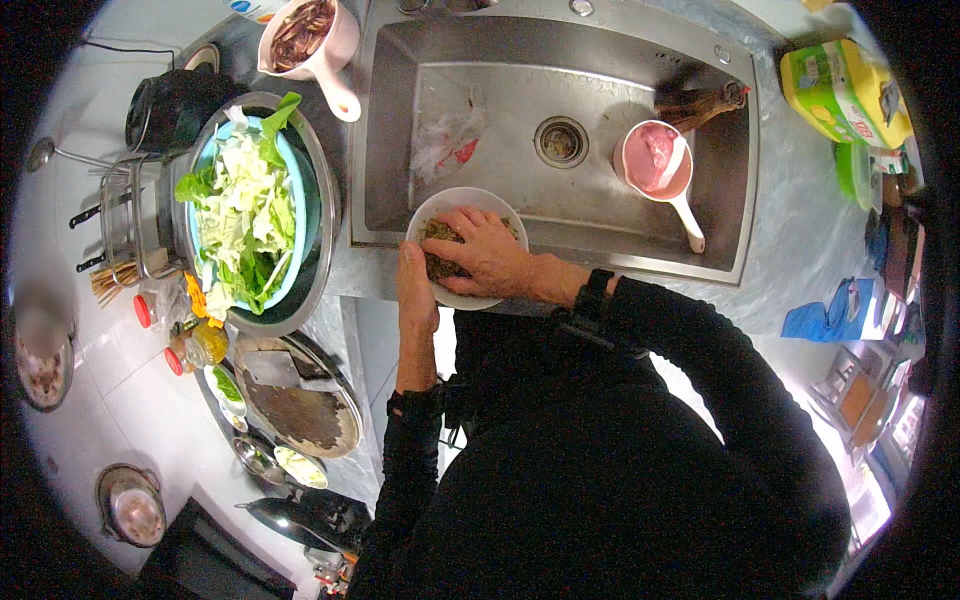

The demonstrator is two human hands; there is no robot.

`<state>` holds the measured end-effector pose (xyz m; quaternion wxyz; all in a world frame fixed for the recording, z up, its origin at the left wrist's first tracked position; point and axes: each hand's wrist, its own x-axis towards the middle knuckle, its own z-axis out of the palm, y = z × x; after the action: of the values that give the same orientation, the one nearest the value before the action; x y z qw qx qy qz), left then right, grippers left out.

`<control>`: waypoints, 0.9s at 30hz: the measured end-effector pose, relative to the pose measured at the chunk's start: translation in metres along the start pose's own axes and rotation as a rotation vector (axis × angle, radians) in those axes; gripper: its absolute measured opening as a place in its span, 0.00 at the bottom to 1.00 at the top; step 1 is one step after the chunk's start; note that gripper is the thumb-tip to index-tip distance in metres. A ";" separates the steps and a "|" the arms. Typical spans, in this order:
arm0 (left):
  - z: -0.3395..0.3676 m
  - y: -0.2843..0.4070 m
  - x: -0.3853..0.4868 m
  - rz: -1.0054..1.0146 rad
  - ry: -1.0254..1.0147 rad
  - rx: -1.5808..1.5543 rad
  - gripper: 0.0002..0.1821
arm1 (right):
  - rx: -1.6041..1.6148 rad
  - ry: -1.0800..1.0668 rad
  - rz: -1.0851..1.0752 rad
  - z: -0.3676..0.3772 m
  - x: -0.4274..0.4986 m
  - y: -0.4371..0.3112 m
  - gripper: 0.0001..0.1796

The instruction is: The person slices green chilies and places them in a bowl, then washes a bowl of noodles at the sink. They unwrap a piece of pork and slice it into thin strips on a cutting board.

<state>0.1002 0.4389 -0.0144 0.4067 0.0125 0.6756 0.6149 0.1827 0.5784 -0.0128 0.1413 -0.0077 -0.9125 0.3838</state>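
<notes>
A white bowl [491, 201] with a brown-green chopped food mass [442, 232] stands at the near left edge of the sink. My left hand [417, 289] holds the bowl's left side. Inside the bowl, my right hand [484, 251] lies on the food with its fingers spread a little; whether it grips any is hidden. Beyond the hands, the steel sink [510, 90] holds a crumpled clear plastic bag [448, 142], a pink-and-white handled strainer cup with raw meat [655, 150] and a brown bundle [701, 111] in the right corner.
Left of the sink, a blue basin of leafy greens [247, 210] sits in a large metal bowl [328, 217]. A handled pot of brown strips [306, 34] is behind it. A cleaver [274, 367] rests on a round chopping board [300, 420]. A blue cloth [829, 311] lies right.
</notes>
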 end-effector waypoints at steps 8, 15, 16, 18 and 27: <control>0.014 0.015 -0.003 0.031 0.044 0.170 0.28 | 0.006 -0.048 0.103 0.005 -0.006 0.000 0.29; 0.015 0.021 -0.006 -0.019 0.063 0.204 0.28 | 0.055 -0.101 0.158 -0.007 -0.003 -0.004 0.30; 0.014 0.020 -0.007 -0.044 0.070 0.136 0.29 | 0.045 -0.029 0.087 -0.011 -0.003 -0.004 0.31; 0.012 0.015 -0.012 -0.037 0.042 0.030 0.29 | 0.034 -0.031 0.021 -0.019 -0.007 -0.007 0.33; 0.018 -0.017 -0.034 0.097 0.131 -0.206 0.33 | 0.391 0.283 0.289 -0.008 -0.016 0.000 0.33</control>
<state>0.1416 0.4320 -0.0085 0.3307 -0.0370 0.6326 0.6993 0.2000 0.5821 -0.0118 0.2100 -0.1640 -0.7819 0.5636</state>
